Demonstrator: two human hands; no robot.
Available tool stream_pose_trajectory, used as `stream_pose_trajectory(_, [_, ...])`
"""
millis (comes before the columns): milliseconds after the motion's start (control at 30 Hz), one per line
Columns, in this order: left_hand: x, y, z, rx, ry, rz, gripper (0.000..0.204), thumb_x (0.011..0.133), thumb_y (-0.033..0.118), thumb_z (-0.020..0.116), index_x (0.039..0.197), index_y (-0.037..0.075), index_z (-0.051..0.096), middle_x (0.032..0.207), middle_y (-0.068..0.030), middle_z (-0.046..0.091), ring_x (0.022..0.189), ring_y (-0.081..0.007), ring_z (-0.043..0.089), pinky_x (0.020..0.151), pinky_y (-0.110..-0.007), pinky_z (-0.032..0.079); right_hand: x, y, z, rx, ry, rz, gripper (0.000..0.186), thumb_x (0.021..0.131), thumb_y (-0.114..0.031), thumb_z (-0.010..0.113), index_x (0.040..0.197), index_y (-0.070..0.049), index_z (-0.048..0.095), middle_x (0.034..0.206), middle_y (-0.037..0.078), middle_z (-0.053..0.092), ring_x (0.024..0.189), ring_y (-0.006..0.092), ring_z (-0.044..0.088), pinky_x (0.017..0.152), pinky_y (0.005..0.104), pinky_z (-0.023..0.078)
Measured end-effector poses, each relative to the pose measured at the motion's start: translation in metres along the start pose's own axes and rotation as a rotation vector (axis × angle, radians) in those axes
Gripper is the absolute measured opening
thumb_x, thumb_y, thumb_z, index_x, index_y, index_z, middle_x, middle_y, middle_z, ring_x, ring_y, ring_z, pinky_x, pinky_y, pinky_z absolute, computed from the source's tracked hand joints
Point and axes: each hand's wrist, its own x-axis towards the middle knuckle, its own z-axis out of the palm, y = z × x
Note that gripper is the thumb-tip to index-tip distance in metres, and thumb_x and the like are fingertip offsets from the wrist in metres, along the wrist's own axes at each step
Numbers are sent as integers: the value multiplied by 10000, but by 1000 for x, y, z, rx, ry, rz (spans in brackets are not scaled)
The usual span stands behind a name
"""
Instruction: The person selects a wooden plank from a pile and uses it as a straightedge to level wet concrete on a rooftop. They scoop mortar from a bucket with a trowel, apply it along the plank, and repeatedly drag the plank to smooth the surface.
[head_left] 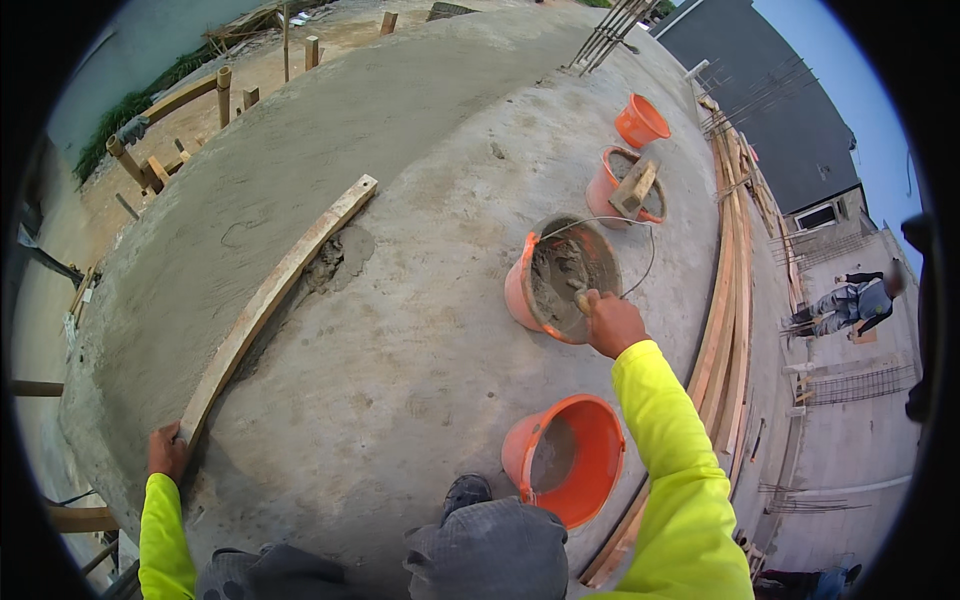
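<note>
My left hand [167,447] grips the near end of a long wooden straightedge [268,296] lying on the concrete surface, beside a wet mortar patch [334,258] at its far half. My right hand [609,318] holds the handle of a tool [582,300], likely a trowel, dipped into an orange bucket [518,286] of grey mortar; the tool's blade is hard to make out in the mortar. The bucket's wire handle hangs to the right. Behind it stands a second bucket [602,190] with a wooden float [637,184] resting on it. A nearly empty orange bucket [600,455] lies nearer me.
Another orange bucket [643,118] stands farther off near upright rebar [598,50]. Long planks [735,290] run along the right. A person [855,300] stands on the level at right. Wooden posts [224,95] line the slab's left edge, with ground beyond.
</note>
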Motion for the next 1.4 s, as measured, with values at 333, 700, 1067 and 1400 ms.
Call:
stream_pose_trajectory(333, [4,2,-4,80,-6,8,429,744,78,602,1130,-89,693,1097,-299,695,1056,-427,685,976,-408,522,-28,14,-5,705,-74,-23,388,844,-204,725,1189,-29,691,835,150,696,745,288,690,671,422,545])
stream_pose_trajectory(700, [-6,34,-20,83,-82,-171,437,789,81,632,1207,-25,699,1225,-252,674,1140,-398,662,1043,-387,497,-86,-29,-39,1298,-105,151,553,893,-144,695,1414,-1,576,925,23,660,664,87,608,577,239,491])
stream_pose_trajectory(1067, [-8,37,-16,-4,-25,-151,422,793,69,623,1193,-48,694,1204,-271,670,1118,-419,667,1032,-390,498,103,-231,5,636,206,-221,462,946,-197,613,1339,39,558,1128,296,662,1018,474,639,894,514,511])
stream_pose_trajectory(1400, [-8,43,-19,-70,-60,-171,411,794,25,627,1192,-57,694,1193,-284,668,1100,-422,672,1021,-386,501,96,-264,62,842,171,-309,513,971,-197,586,1427,16,487,1157,323,656,1020,511,639,876,518,522])
